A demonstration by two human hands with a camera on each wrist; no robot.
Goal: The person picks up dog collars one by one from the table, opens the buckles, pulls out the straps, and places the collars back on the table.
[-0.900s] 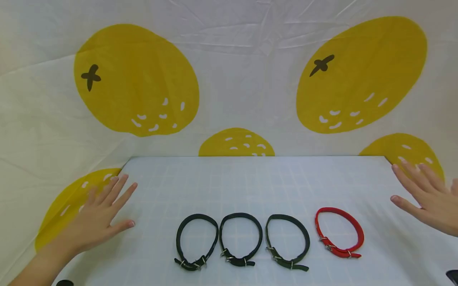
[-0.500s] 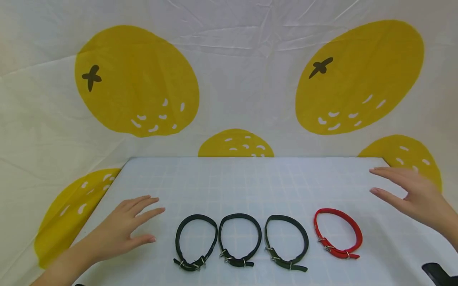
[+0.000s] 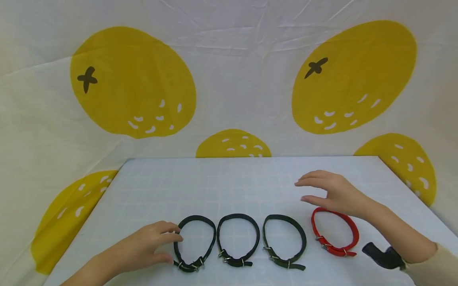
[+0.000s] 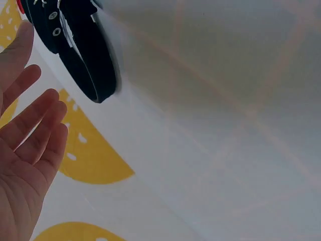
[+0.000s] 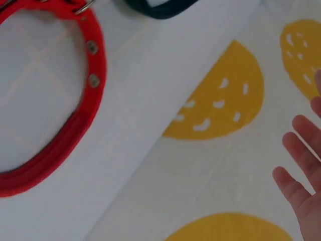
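In the head view, a row of buckled pet collars lies on the table: a black collar (image 3: 189,267) at left, another black collar (image 3: 237,262) beside it, a dark green collar (image 3: 286,263), then a red collar (image 3: 336,251). My left hand (image 3: 152,243) is at the left side of the first black collar, fingertips overlapping its loop, thumb and fingers apart. The left wrist view shows that collar (image 4: 93,45) beyond the spread fingers. My right hand (image 3: 336,192) hovers behind the red collar, fingers pointing left and slightly bent, holding nothing. In the right wrist view the red collar (image 5: 97,65) lies apart from the fingertips.
The white table (image 3: 214,186) has a faint grid and ends at a back edge. Behind it hangs a pale cloth (image 3: 247,91) printed with yellow fruit. A black strap piece (image 3: 383,255) juts from beside the right sleeve (image 3: 429,266).
My left hand has come down and right to the first black collar. The right hand has swung left from the table's right side to behind the red collar. The collars lie unchanged.
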